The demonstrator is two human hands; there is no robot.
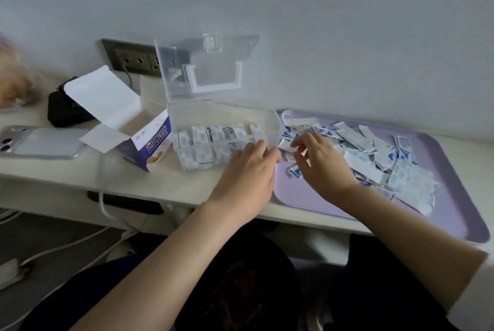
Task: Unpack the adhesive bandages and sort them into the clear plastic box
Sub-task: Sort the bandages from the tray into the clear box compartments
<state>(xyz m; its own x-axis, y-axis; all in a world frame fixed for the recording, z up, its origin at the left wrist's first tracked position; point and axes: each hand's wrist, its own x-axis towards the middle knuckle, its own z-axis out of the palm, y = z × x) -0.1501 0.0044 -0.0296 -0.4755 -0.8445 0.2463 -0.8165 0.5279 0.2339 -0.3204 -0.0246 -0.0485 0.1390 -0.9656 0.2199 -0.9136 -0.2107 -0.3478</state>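
Fingers [301, 141] of our right hand [320, 166] curl over the left edge of the bandage pile [374, 154] on the purple tray [454, 197], centre right; whether they pinch one, we cannot tell. Our left hand [248, 170] rests, fingers relaxed, on the clear plastic box [270, 127], immediately left of the pile.

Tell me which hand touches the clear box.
The left hand, resting on the clear box at its near right corner; the right hand is among loose bandages on the purple tray.
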